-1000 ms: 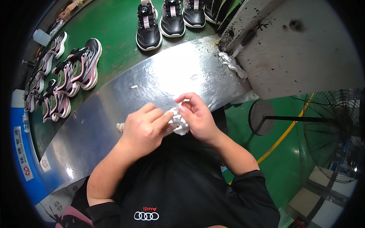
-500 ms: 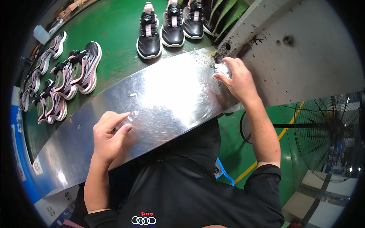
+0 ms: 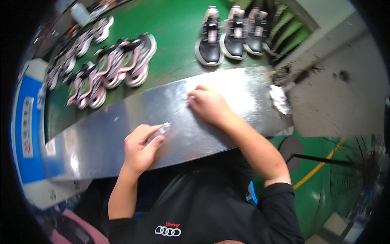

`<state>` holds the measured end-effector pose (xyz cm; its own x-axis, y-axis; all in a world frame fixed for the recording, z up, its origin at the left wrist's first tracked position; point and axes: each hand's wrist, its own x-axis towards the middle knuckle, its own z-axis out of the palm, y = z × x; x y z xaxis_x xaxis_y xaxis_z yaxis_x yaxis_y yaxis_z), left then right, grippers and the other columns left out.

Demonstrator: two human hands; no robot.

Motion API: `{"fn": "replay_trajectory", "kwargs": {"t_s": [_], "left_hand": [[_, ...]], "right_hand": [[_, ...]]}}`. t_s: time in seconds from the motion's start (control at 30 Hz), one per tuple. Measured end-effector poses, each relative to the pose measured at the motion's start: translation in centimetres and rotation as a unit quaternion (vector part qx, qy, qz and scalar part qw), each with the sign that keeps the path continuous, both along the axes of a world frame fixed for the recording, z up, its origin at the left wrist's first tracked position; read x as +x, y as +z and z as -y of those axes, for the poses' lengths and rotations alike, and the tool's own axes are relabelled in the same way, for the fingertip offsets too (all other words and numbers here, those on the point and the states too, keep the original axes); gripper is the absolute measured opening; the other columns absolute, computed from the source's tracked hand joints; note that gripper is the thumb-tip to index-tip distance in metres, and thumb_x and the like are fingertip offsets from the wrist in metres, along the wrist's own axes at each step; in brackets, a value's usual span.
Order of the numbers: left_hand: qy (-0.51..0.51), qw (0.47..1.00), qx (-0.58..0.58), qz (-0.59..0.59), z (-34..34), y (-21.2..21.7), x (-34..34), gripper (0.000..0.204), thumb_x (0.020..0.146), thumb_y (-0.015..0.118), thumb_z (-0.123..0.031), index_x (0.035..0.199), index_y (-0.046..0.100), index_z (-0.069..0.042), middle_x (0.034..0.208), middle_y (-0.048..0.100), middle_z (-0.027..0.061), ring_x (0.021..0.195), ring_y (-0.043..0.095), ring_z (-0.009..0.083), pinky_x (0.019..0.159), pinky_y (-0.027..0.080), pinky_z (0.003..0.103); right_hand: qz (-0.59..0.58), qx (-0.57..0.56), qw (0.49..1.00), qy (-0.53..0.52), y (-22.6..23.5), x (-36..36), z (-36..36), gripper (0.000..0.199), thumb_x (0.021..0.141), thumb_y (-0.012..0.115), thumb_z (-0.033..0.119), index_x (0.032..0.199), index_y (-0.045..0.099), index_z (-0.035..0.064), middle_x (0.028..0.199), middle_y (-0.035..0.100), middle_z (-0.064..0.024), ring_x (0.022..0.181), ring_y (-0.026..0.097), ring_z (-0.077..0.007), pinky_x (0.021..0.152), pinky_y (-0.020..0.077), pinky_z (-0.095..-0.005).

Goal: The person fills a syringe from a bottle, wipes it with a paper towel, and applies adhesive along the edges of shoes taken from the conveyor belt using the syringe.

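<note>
My left hand (image 3: 140,148) is closed around a small clear, glassy-looking object (image 3: 164,128), whose end sticks out past thumb and forefinger. It hovers over the near part of a shiny metal sheet (image 3: 95,140). Farther right, my right hand (image 3: 207,104) is pinched low over the sheet's middle. A small white piece (image 3: 190,98) shows faintly at its fingertips; blur hides its exact kind. At the sheet's right end lies a crumpled, shiny whitish wad (image 3: 279,99), apart from both hands.
Several black-and-pink sneakers (image 3: 140,61) lie on their sides at the left of the green surface (image 3: 174,44). More black sneakers (image 3: 209,46) stand upright at the back. A grey metal panel (image 3: 329,97) borders the right, with a fan (image 3: 353,179) below it.
My right hand has let go of the whitish wad and moved left to the small white piece on the sheet. The view has swung left; my left hand keeps the clear object.
</note>
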<state>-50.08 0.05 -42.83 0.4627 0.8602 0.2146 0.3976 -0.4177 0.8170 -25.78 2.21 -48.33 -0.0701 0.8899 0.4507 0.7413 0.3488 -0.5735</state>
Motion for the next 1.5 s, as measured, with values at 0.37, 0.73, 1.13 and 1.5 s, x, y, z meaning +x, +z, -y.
{"fn": "replay_trajectory", "kwargs": {"t_s": [0.37,0.73,1.13,1.5], "left_hand": [[-0.002,0.976,-0.178,0.128,-0.9,-5.1,-1.9,0.023,0.091,0.054,-0.010,0.107,0.056,0.006,0.084,0.055,0.0018,0.071,0.047,0.0066,0.064,0.038,0.019],[-0.083,0.978,-0.176,0.069,2.7,2.6,6.2,0.013,0.080,0.056,-0.003,0.088,0.061,0.006,0.082,0.061,0.0077,0.070,0.056,0.0124,0.063,0.045,0.025],[-0.207,0.963,-0.124,0.122,3.0,1.4,8.4,0.021,0.084,0.063,-0.010,0.098,0.062,0.005,0.078,0.062,0.0102,0.065,0.058,0.0143,0.060,0.045,0.025],[-0.208,0.968,-0.076,0.117,2.0,2.2,8.9,0.022,0.079,0.067,-0.006,0.098,0.063,0.004,0.075,0.062,0.0116,0.063,0.059,0.0182,0.059,0.046,0.028]], "right_hand": [[-0.131,0.016,0.990,0.040,0.7,-1.0,0.9,0.009,0.078,0.061,0.010,0.077,0.059,0.0011,0.074,0.059,-0.0141,0.072,0.059,-0.0307,0.066,0.0478,-0.0396],[-0.610,-0.193,0.760,0.117,5.6,1.6,9.1,0.011,0.090,0.054,0.008,0.095,0.061,0.0021,0.089,0.060,-0.0046,0.075,0.056,-0.0094,0.067,0.0475,-0.0231],[-0.711,-0.096,0.684,0.131,6.1,2.0,12.0,0.010,0.088,0.057,0.005,0.096,0.056,-0.0008,0.091,0.057,-0.0140,0.074,0.057,-0.0153,0.065,0.0490,-0.0236],[-0.593,-0.075,0.796,0.094,6.6,2.2,11.7,0.010,0.087,0.057,0.003,0.096,0.059,-0.0019,0.094,0.056,-0.0133,0.076,0.056,-0.0141,0.067,0.0505,-0.0241]]}}
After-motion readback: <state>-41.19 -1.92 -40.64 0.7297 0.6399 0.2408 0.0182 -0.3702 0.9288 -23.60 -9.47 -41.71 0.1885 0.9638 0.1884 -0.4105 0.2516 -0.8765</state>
